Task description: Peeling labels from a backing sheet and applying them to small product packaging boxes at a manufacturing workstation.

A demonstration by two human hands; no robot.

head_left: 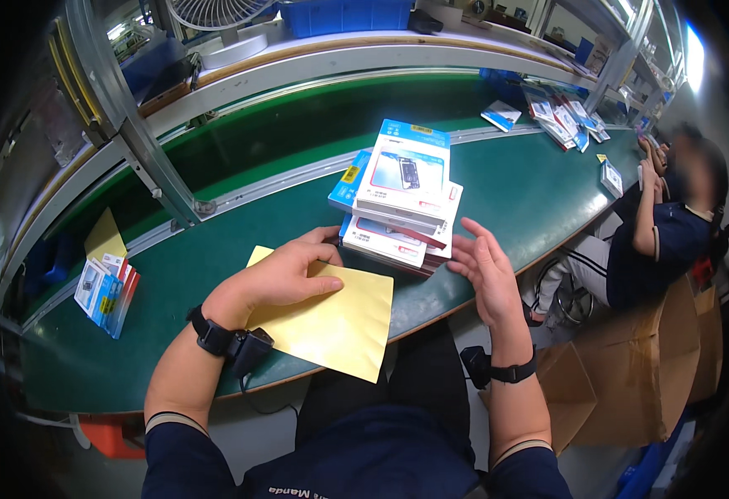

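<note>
At the centre of the frame the left hand [285, 274] lies flat, fingers together and gripping nothing, on a yellow envelope [331, 320] that rests on the green table [531, 187] with its lower corner hanging over the near edge. Just right of centre the right hand [485, 270] is open with fingers spread, empty, just beside a stack of blue and white product boxes [402, 200] that stands on the table at the envelope's upper right. A smaller pile of boxes [105, 291] lies at the left of the frame, more boxes [560, 116] are scattered at the upper right, and another person [664, 233] sits at the right edge.
</note>
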